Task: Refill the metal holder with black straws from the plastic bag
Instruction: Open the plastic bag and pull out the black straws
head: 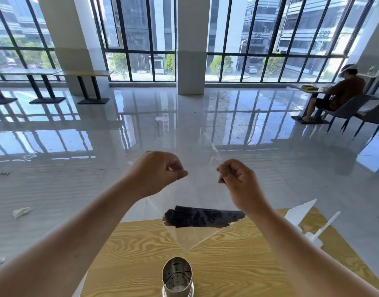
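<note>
Hands (202, 175) pinch clear plastic bag (190, 202) of black straws (203, 218).

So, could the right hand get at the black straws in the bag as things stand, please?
Probably not yet: the right hand and left hand both grip the clear plastic bag by its top, and the black straws lie at its bottom.

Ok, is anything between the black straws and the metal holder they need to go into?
Only the clear plastic bag itself: the black straws lie bundled inside it, held up by the left hand and right hand. The metal holder stands open-topped and empty on the wooden table just below, nothing covering it.
</note>
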The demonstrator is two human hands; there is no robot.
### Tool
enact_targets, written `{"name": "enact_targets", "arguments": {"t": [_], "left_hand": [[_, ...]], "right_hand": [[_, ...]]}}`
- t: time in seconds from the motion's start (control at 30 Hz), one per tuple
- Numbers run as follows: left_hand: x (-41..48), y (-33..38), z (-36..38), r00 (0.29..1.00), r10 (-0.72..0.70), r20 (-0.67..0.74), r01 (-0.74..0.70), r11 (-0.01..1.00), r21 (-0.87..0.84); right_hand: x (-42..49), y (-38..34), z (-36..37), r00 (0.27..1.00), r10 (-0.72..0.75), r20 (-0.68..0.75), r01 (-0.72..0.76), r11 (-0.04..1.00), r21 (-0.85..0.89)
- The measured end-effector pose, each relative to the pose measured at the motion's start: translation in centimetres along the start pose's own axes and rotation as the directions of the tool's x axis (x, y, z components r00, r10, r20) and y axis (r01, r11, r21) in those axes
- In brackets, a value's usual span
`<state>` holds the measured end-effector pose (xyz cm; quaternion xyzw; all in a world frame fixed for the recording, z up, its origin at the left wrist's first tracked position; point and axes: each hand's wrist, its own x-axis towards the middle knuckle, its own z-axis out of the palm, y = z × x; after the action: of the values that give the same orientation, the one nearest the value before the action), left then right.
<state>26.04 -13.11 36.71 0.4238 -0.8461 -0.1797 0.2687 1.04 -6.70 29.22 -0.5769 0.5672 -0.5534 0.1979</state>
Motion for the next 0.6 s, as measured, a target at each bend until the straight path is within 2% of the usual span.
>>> {"name": "enact_targets", "arguments": {"t": [0.13,0.23,0.3,0.5,0.57,0.6], "left_hand": [[0.3,1.1,-0.5,0.999,-0.029,-0.045,0.025,0.996,-0.09],[0.4,1.5,-0.7,0.996,-0.039,-0.076,0.03,0.993,-0.118],[0.5,1.6,-0.8,0.993,-0.062,-0.1,0.048,0.99,-0.135],[0.6,1.5,-1.3,0.98,-0.138,-0.146,0.093,0.955,-0.283],[0.4,1.6,-1.5,0.974,-0.185,-0.133,0.124,0.92,-0.371],[0.4,1.6,-1.7,0.97,-0.207,-0.128,0.137,0.899,-0.416]], "right_hand": [[-0.2,1.5,-1.3,0.991,0.067,-0.113,-0.072,0.996,-0.044],[-1.9,3.3,-1.8,0.964,0.186,-0.188,-0.208,0.973,-0.104],[-3.5,4.6,-1.4,0.934,0.299,-0.197,-0.313,0.949,-0.041],[-7.0,7.0,0.6,0.811,0.584,-0.032,-0.565,0.796,0.217],[-6.9,6.9,1.2,0.77,0.63,0.095,-0.615,0.696,0.372],[-6.8,6.7,1.5,0.747,0.644,0.163,-0.631,0.609,0.481]]}}
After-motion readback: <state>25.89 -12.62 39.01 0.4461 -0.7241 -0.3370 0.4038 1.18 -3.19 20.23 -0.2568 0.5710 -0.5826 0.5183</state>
